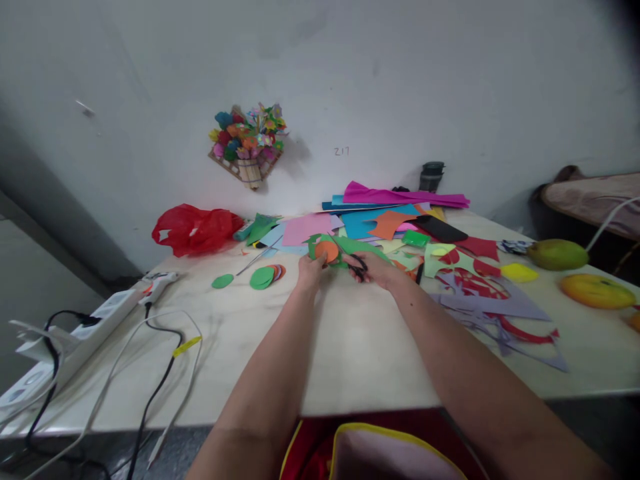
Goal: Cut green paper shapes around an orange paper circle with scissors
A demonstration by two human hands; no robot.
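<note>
My left hand (312,269) is closed on an orange paper circle (327,251), which lies against a sheet of green paper (363,245). Black-handled scissors (358,267) are in my right hand (373,267), their blades pointing up and left beside the orange circle. Part of the green paper stretches behind the right hand. Left of my hands, a small fanned stack of cut circles (262,278) has a green one on top, with orange and purple edges showing. A single green circle (223,281) lies farther left.
Paper scraps (473,283) and coloured sheets (307,231) cover the table's back and right. Mangoes (597,291) sit at the right edge. A red plastic bag (197,229) is at back left, a power strip (75,347) with cables at left. A paper-flower basket (250,172) hangs on the wall.
</note>
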